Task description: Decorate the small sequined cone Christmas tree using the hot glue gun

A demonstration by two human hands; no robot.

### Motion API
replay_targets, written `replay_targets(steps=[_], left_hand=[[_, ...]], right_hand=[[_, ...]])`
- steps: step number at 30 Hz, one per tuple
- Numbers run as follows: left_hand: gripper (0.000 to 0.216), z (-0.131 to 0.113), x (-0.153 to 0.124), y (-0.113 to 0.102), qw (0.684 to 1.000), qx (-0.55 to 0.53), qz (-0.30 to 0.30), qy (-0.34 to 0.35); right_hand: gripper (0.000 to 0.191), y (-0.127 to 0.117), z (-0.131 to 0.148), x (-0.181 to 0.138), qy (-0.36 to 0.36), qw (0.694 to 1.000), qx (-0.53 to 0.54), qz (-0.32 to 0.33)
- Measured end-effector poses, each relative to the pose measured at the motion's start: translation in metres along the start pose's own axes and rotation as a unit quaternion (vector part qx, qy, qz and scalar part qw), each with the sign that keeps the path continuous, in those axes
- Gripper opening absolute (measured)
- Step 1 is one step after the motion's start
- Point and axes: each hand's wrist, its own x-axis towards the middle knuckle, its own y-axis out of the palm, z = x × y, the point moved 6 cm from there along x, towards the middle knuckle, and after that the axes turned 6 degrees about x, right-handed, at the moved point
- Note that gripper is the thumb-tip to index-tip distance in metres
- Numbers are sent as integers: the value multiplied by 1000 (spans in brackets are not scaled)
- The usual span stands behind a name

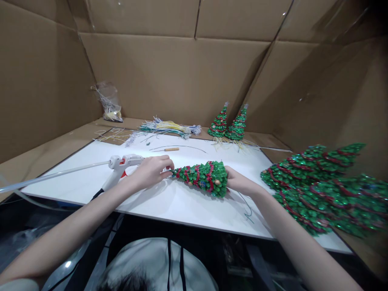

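A small green Christmas tree (201,178) with red garland and little ornaments lies on its side above the white board, its tip toward the left. At that tip, my left hand (156,167) has its thumb and fingers closed in a pinch. My right hand (238,182) grips the tree at its wide base, with the fingertips partly hidden behind or inside it. A thin green wire (247,210) trails onto the board below my right wrist. Just left of my left hand, a white hot glue gun (117,171) with a long clear glue stick rests on the board.
Several larger decorated trees (318,190) lie at the right. Two small trees (218,123) stand at the back near bundled coloured wires (169,127). A wooden-handled tool (171,149) lies mid-board. A plastic bag (109,101) sits back left. Cardboard walls (176,72) surround the white board (182,210).
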Motion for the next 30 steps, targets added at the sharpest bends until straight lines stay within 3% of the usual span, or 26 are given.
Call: replay_targets(steps=[6,11,17,30], left_hand=[[15,-4,0,3,998,-3,-47,33],[15,-5,-1,2,998,-17,-49,33],[16,-8,-2,2,997,-33,-61,36],[18,-7,-7,3,996,-26,-77,45]], right_hand=[[31,-1,2,-2,6,999,-17,-27],[36,-2,-4,2,-6,999,-8,-41],[25,-2,3,2,-62,995,-10,-81],[22,-4,2,1,-30,995,4,-97]])
